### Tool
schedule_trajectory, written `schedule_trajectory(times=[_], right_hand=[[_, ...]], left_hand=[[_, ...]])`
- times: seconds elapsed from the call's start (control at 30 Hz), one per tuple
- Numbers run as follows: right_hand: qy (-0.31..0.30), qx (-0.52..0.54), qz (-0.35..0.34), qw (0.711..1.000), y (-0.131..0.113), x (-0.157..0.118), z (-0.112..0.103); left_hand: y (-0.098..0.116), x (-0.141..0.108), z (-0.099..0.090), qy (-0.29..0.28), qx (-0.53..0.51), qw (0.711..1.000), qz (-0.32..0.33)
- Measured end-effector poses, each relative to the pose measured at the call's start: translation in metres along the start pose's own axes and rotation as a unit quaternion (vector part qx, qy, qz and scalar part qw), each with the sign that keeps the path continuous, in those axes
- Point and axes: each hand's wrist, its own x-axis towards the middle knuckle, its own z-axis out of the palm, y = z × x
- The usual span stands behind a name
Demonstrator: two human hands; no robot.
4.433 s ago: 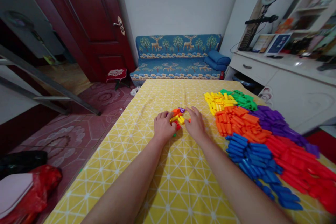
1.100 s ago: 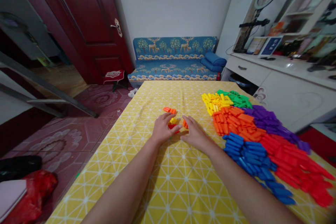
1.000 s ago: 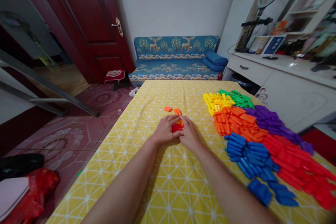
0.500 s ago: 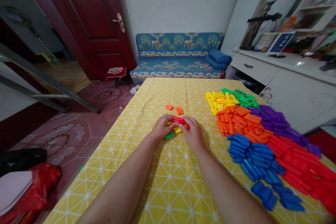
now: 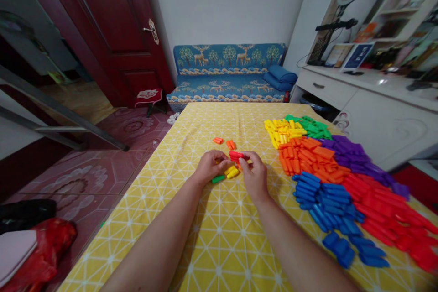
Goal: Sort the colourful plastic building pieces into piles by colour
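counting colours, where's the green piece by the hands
In the head view, the green plastic piece lies on the tablecloth beside the left hand, left of yellow pieces.

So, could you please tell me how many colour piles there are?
6, at right: yellow pile, green pile farthest; orange pile, purple pile midway; blue pile, red pile nearest.

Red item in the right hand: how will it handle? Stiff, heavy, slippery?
Probably stiff: the red item looks straight, with no visible sag in the right hand. Likely light: it's small, and a thumb-and-finger pinch seems to hold it. Possibly a bit slippery: its surface looks smooth, though fine texture is too small to tell.
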Motion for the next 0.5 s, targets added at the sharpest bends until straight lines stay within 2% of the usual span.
schedule_trajectory(times=[0.13,0.23,0.3,0.37,0.43,0.5], right_hand=[[0.033,0.031,0.059,0.997,-0.015,-0.001,-0.006],[0.035,0.059,0.086,0.994,-0.035,0.004,-0.032],[0.063,0.045,0.073,0.994,-0.045,0.011,-0.065],[0.123,-0.003,0.038,0.992,-0.048,0.020,-0.112],[0.174,-0.072,0.013,0.982,-0.040,0.029,-0.164],[0.219,-0.173,0.026,0.960,-0.024,0.034,-0.216]], left_hand=[[-0.004,0.001,0.001,0.002,-0.009,1.000,-0.007],[-0.008,0.002,0.001,-0.003,-0.029,1.000,-0.010],[-0.010,0.002,0.002,-0.006,-0.036,0.999,-0.012],[-0.009,0.002,0.002,-0.007,-0.042,0.999,-0.014],[-0.008,0.002,0.002,-0.006,-0.048,0.999,-0.018],[-0.007,0.002,0.002,-0.001,-0.049,0.999,-0.023]])
